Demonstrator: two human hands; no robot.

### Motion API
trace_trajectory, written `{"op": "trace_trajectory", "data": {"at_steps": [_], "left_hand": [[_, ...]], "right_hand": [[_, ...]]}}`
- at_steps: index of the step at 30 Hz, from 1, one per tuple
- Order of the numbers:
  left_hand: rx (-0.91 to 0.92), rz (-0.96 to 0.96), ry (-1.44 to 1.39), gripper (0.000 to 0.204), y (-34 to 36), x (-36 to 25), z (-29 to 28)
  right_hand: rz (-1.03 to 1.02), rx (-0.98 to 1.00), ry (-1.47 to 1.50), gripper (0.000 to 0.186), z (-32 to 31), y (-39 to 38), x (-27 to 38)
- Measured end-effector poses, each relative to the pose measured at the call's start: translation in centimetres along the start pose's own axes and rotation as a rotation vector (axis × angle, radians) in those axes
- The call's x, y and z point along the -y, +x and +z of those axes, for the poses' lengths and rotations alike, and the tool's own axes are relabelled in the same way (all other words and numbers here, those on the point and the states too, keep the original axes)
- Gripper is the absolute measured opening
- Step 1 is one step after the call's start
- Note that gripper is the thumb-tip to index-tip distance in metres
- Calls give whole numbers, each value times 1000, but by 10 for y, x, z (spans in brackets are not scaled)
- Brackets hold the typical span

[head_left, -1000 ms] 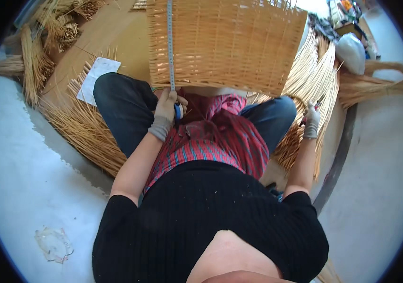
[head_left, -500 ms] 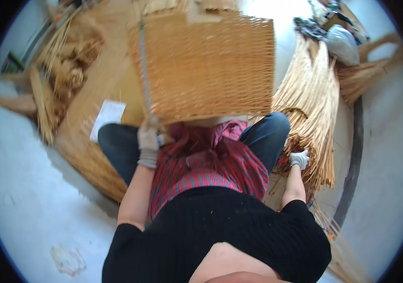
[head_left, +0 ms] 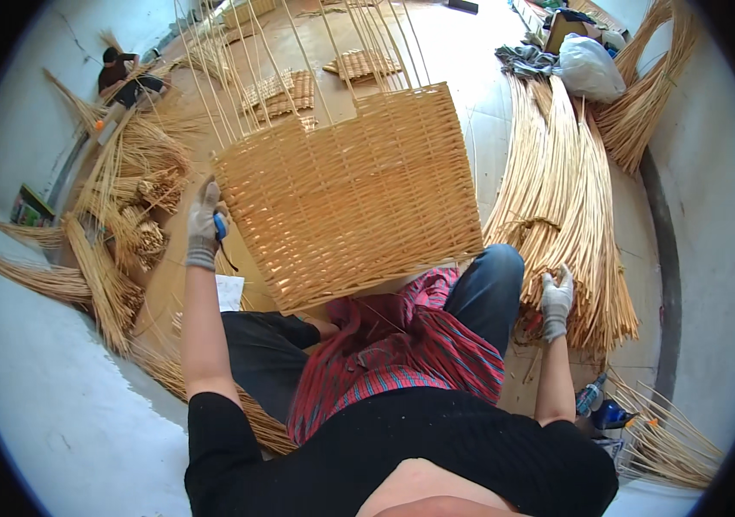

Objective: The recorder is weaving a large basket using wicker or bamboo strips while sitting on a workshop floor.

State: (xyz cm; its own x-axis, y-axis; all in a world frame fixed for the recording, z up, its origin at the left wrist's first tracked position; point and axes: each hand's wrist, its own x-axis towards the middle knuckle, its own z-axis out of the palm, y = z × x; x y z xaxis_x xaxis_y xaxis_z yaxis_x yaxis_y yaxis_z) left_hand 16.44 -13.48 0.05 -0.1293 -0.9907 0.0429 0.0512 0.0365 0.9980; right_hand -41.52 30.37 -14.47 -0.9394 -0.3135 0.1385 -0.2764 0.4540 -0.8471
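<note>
Across the frame's upper centre, panel [head_left: 359, 189] tilted, apparently leaned on knee [head_left: 491, 274] for support; at its left edge, left hand [head_left: 202, 224] clamped on blue tape [head_left: 221, 226], perhaps also for steadying; at right, right hand [head_left: 556, 300], fingers apart, near stalks [head_left: 557, 189].

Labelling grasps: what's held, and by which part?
Left grip: blue tape measure, by its case, at the left edge of the woven panel; panel hold unclear. Right grip: loosely open, nothing visibly held.
</note>
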Motion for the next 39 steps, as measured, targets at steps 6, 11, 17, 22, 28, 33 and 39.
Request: {"op": "trace_trajectory", "data": {"at_steps": [6, 11, 17, 22, 28, 33, 39], "left_hand": [[181, -1, -215, 72, 47, 11, 0], [281, -102, -302, 72, 62, 16, -12], [406, -131, -13, 70, 19, 16, -23], [310, -3, -131, 56, -26, 6, 3], [317, 116, 50, 65, -77, -86, 46], [519, 328, 453, 62, -92, -100, 180], [498, 155, 226, 63, -128, 33, 250]], "right_hand": [[-200, 870, 591, 19, 53, -138, 125], [908, 1602, 553, 70, 143, -178, 112], [870, 1464, 819, 103, 212, -201, 45], [798, 1703, 867, 107, 194, -216, 52], [826, 1610, 1192, 106, 171, -223, 102], [1120, 1091, 1100, 81, 227, -207, 82], [1073, 784, 1324, 49, 311, -177, -6]]}}
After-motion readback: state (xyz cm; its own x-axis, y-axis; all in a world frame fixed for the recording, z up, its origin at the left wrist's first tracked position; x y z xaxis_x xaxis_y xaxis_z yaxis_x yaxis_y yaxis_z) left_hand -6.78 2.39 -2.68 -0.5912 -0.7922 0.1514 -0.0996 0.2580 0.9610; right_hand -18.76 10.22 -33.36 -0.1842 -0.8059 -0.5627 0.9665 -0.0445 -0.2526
